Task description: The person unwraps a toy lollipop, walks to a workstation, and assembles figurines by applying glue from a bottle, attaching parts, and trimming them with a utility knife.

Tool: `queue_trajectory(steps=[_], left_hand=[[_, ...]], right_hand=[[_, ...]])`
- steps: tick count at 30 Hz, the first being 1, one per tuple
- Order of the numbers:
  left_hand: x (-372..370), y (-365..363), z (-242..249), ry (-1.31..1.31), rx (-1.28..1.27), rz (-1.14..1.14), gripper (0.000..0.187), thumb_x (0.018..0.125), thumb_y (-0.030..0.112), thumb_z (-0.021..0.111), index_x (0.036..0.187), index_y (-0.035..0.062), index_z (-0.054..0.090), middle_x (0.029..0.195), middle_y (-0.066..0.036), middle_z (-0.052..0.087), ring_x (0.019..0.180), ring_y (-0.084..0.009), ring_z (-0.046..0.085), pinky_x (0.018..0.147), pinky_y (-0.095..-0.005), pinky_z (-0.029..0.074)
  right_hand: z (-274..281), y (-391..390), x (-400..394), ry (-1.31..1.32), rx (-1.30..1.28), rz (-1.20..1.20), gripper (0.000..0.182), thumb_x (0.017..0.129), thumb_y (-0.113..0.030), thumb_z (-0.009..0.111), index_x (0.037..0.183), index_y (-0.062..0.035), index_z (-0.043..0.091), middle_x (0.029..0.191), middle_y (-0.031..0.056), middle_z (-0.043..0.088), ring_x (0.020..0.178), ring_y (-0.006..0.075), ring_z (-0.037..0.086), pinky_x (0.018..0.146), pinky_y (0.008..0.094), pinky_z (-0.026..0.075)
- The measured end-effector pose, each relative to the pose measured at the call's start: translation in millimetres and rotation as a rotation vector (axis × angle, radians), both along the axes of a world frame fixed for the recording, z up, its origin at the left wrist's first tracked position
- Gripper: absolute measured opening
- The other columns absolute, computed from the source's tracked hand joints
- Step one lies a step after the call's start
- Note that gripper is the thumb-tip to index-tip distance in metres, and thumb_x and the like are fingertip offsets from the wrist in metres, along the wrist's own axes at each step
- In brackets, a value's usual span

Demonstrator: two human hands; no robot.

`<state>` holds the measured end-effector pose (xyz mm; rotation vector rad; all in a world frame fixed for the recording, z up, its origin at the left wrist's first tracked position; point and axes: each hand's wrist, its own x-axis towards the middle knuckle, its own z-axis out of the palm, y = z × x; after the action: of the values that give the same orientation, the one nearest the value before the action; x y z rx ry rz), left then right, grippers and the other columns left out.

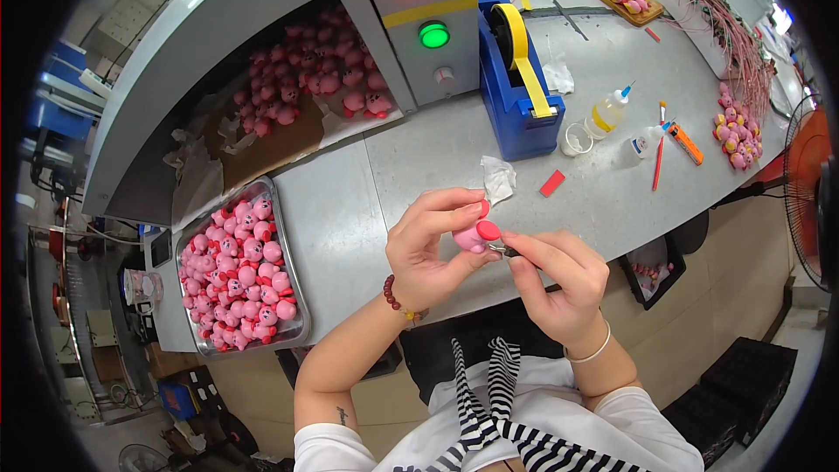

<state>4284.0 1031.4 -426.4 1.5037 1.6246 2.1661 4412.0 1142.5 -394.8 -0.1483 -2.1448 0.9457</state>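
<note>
A small pink figure (470,240) with red feet is held in my left hand (430,240), between the thumb and fingers, above the front edge of the metal table (336,201). My right hand (561,282) pinches a small dark tool with a metal tip (502,250). Its tip meets the underside of the figure, beside a red foot; the exact contact is too small to tell. Just beyond my hands, a crumpled white tissue (498,178) and a red block (552,183) lie on the table.
To the left stands a metal tray (306,319) full of pink figures, below a grey machine (210,44) with more inside. A blue tape dispenser (516,118), a yellow-liquid bottle (606,114), a white bottle (645,142) and an orange cutter (685,143) stand or lie beyond, rightward.
</note>
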Motion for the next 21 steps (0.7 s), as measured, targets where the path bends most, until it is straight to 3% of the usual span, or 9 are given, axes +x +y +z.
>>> queue_trajectory(steps=[8,11,13,21], left_hand=[[-1.1,-3.3,2.5,-0.046,-0.038,-0.067,0.049,0.060,0.002,0.078,0.104,0.0011,0.057,0.112,-0.014,0.051,0.096,-0.0193,0.054,0.079,-0.0292,0.048],[1.9,-1.7,1.2,-0.223,-0.069,-0.109,0.051,0.061,0.004,0.078,0.107,0.0009,0.055,0.118,-0.014,0.044,0.096,-0.0172,0.053,0.079,-0.0276,0.047],[-1.1,-1.5,-1.8,-0.084,-0.105,-0.097,0.052,0.062,0.006,0.078,0.108,0.0002,0.055,0.123,-0.015,0.040,0.095,-0.0159,0.053,0.079,-0.0270,0.047],[-0.4,0.9,-4.4,-0.196,-0.069,-0.255,0.048,0.066,0.006,0.075,0.109,-0.0011,0.055,0.116,-0.017,0.050,0.095,-0.0195,0.055,0.084,-0.0309,0.045]], right_hand=[[3.8,1.5,0.0,0.054,-0.128,-0.002,0.017,0.071,0.004,0.060,0.087,-0.0002,0.061,0.077,0.0103,0.062,0.064,0.0217,0.059,0.053,0.0276,0.047],[6.5,2.4,-4.1,0.107,-0.161,-0.042,0.018,0.071,0.006,0.060,0.088,0.0000,0.060,0.079,0.0110,0.062,0.063,0.0211,0.059,0.054,0.0268,0.047],[3.4,6.5,-5.3,0.116,-0.031,0.010,0.016,0.069,0.004,0.063,0.084,-0.0011,0.060,0.077,0.0102,0.062,0.063,0.0205,0.058,0.054,0.0266,0.047],[-1.4,4.1,-12.6,0.097,-0.057,0.016,0.015,0.064,-0.002,0.070,0.074,-0.0036,0.060,0.072,0.0076,0.060,0.062,0.0208,0.058,0.053,0.0284,0.047]])
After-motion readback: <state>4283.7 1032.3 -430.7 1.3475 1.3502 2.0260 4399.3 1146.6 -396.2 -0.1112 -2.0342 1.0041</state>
